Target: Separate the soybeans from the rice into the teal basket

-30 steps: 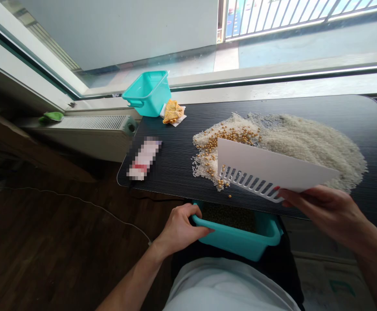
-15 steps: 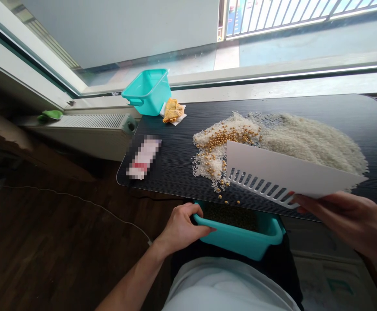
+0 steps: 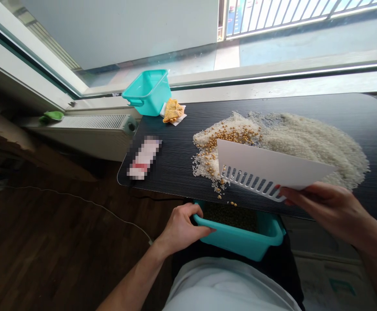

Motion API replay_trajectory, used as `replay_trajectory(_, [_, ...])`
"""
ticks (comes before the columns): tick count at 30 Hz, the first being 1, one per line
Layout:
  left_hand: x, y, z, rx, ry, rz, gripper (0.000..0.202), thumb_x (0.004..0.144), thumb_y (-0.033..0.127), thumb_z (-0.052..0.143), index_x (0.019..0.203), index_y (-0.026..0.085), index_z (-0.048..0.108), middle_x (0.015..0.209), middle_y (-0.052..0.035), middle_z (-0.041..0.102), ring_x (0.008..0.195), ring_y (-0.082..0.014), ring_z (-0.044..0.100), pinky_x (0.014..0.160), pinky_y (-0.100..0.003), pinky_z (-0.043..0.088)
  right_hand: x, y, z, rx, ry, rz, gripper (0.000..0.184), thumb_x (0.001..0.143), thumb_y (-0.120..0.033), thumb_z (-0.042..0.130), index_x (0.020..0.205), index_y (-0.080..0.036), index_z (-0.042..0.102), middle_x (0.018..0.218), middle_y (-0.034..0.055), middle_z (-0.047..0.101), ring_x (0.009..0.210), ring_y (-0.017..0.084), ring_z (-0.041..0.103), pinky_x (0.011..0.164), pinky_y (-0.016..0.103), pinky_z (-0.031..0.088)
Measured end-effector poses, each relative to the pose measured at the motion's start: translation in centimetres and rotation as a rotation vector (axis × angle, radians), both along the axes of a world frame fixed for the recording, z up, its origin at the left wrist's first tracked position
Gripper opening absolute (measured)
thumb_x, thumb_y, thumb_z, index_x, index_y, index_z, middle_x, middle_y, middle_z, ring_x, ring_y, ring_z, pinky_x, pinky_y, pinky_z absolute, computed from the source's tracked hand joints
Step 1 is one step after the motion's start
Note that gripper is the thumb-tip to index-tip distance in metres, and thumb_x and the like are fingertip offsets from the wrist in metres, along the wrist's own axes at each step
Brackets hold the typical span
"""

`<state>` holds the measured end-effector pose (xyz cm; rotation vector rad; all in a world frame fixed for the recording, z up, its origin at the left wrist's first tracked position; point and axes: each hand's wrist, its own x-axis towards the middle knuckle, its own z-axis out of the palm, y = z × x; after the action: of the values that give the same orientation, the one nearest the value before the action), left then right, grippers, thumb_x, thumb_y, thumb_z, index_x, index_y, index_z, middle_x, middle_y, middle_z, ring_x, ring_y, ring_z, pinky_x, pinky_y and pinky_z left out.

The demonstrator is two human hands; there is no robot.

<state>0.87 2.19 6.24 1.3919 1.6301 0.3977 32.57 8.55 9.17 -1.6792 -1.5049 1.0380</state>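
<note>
My left hand (image 3: 185, 222) is closed on the near left rim of a teal plastic bin (image 3: 240, 236), which sits at my lap against the table's front edge. Dark, small grains cover its inside. My right hand (image 3: 321, 203) grips a flat white slotted scraper (image 3: 266, 166) by its lower right end. The scraper is tilted above the table, its slots facing me. Behind it spreads a pile of white rice (image 3: 318, 138). Yellowish round beans (image 3: 227, 134) lie mixed in the rice at the left. Several loose beans lie close to the table's front edge, above the bin.
A second teal bin (image 3: 151, 93) stands at the table's far left corner. A crumpled yellow cloth (image 3: 173, 111) on white paper lies beside it. A blurred white and red packet (image 3: 144, 157) is at the left edge. Window and radiator (image 3: 94, 122) border the table (image 3: 175, 172).
My right hand has moved the scraper a little to the left. Loose beans by the front edge have shifted slightly. My left hand stays on the bin's rim.
</note>
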Motion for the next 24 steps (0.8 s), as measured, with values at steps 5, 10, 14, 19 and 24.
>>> replay_trajectory(5, [-0.1, -0.1, 0.0, 0.002, -0.007, 0.002, 0.029, 0.062, 0.027, 0.085, 0.062, 0.019, 0.057, 0.066, 0.0062, 0.05, 0.067, -0.0117, 0.047, 0.064, -0.026, 0.032, 0.7, -0.5, 0.8, -0.005, -0.02, 0.082, 0.065, 0.051, -0.089, 0.079, 0.064, -0.026, 0.085, 0.062, 0.0078, 0.08, 0.055, 0.024, 0.075, 0.052, 0.03, 0.064])
replay_trajectory(10, [-0.1, 0.0, -0.3, 0.001, -0.008, -0.002, 0.029, 0.063, 0.029, 0.085, 0.062, 0.019, 0.057, 0.066, 0.0063, 0.049, 0.067, -0.0116, 0.046, 0.064, -0.026, 0.033, 0.7, -0.9, 0.8, -0.009, -0.029, 0.062, 0.067, 0.051, -0.09, 0.078, 0.067, -0.026, 0.086, 0.065, 0.0079, 0.081, 0.056, 0.025, 0.075, 0.054, 0.032, 0.065])
replay_trajectory(14, [-0.2, 0.0, -0.3, 0.004, -0.005, -0.003, 0.029, 0.063, 0.029, 0.085, 0.062, 0.019, 0.058, 0.066, 0.0062, 0.05, 0.066, -0.0116, 0.046, 0.063, -0.026, 0.033, 0.2, -0.7, 0.4, -0.043, -0.006, 0.103, 0.068, 0.056, -0.089, 0.077, 0.07, -0.023, 0.085, 0.065, 0.0082, 0.08, 0.059, 0.025, 0.075, 0.055, 0.033, 0.066])
replay_trajectory(19, [-0.2, -0.1, -0.4, 0.013, -0.024, 0.004, 0.029, 0.063, 0.029, 0.085, 0.062, 0.019, 0.058, 0.066, 0.0058, 0.051, 0.067, -0.0118, 0.048, 0.064, -0.026, 0.033, 1.1, -0.9, 0.2, -0.018, -0.051, 0.175, 0.068, 0.062, -0.088, 0.074, 0.075, -0.023, 0.087, 0.069, 0.0089, 0.082, 0.06, 0.024, 0.075, 0.055, 0.031, 0.064])
replay_trajectory(24, [-0.2, -0.1, -0.5, 0.012, -0.028, -0.001, 0.029, 0.064, 0.03, 0.085, 0.062, 0.019, 0.058, 0.066, 0.0058, 0.051, 0.067, -0.0117, 0.048, 0.063, -0.026, 0.033, 1.6, -1.2, 0.4, 0.015, -0.102, 0.189, 0.066, 0.063, -0.088, 0.074, 0.073, -0.024, 0.087, 0.069, 0.009, 0.081, 0.059, 0.024, 0.073, 0.053, 0.032, 0.063])
